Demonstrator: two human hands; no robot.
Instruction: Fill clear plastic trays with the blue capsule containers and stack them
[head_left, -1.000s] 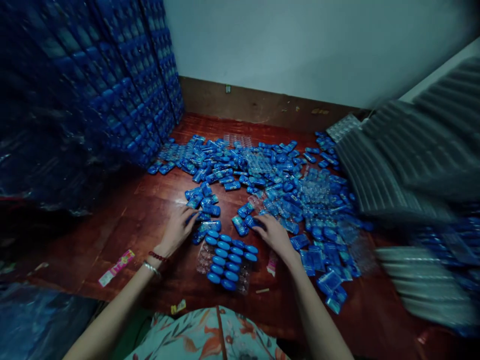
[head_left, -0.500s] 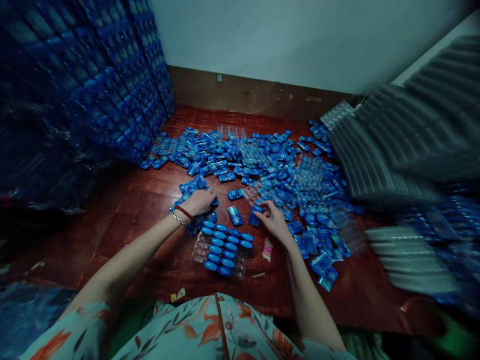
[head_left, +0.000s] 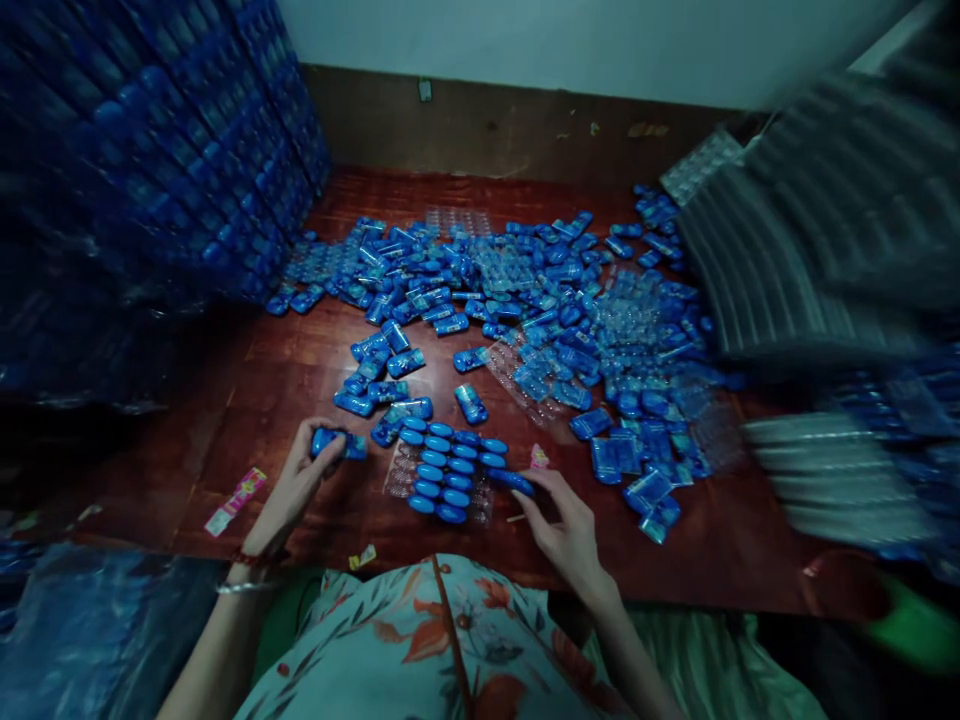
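Note:
In front of me a clear plastic tray [head_left: 402,470] holds rows of small blue containers [head_left: 431,472] standing on end, their rounded blue ends up. Thumb and fingers of my left hand [head_left: 294,487] are closed around a blue container [head_left: 339,443], left of the tray. My right hand [head_left: 564,520] pinches another blue container [head_left: 512,483] at the tray's right side, close against the end of a row. Whether that one rests in the tray I cannot tell. Several loose containers [head_left: 371,375] lie just beyond my left hand, and a single one [head_left: 471,403] lies behind the tray.
A wide heap of blue containers [head_left: 450,280] and clear trays [head_left: 495,265] covers the back of the red-brown surface [head_left: 247,400]. Wrapped blue stacks [head_left: 210,170] rise at left; stacked grey trays [head_left: 772,270] stand at right. A pink wrapper [head_left: 236,500] lies near the left front.
My left hand has come back leftward from the loose containers with one in its grasp. My right hand has brought its container nearer, to the tray's right side. The view has shifted slightly.

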